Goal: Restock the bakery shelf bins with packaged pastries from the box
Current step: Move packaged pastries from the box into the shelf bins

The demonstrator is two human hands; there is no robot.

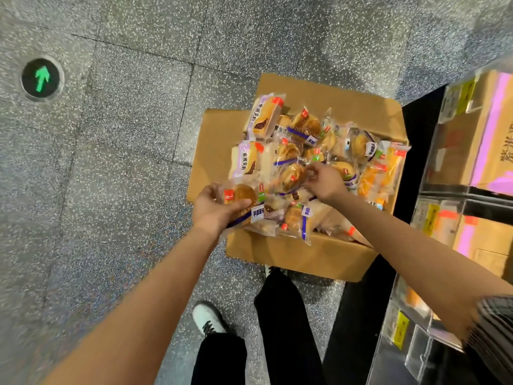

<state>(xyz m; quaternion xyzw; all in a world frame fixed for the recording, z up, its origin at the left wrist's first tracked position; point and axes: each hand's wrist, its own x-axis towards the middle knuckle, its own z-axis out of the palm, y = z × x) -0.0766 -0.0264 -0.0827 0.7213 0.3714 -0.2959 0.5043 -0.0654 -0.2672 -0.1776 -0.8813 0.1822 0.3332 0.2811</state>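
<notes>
An open cardboard box (305,257) stands on the floor, heaped with clear-wrapped pastries (305,126). At the box's near left corner, my left hand (215,209) grips a round pastry packet (241,195) with a blue and white label, thumb across its front. My right hand (326,179) reaches into the middle of the heap and pinches the wrapper of another round pastry packet (291,176). Purple-labelled sandwich bread packets (263,115) lie at the box's far left.
Clear acrylic shelf bins (472,140) with cartons and yellow price tags line the right edge, on a black base (361,315). Grey speckled floor spreads to the left, with a round green arrow light (41,78). My legs and a white shoe (208,319) stand just before the box.
</notes>
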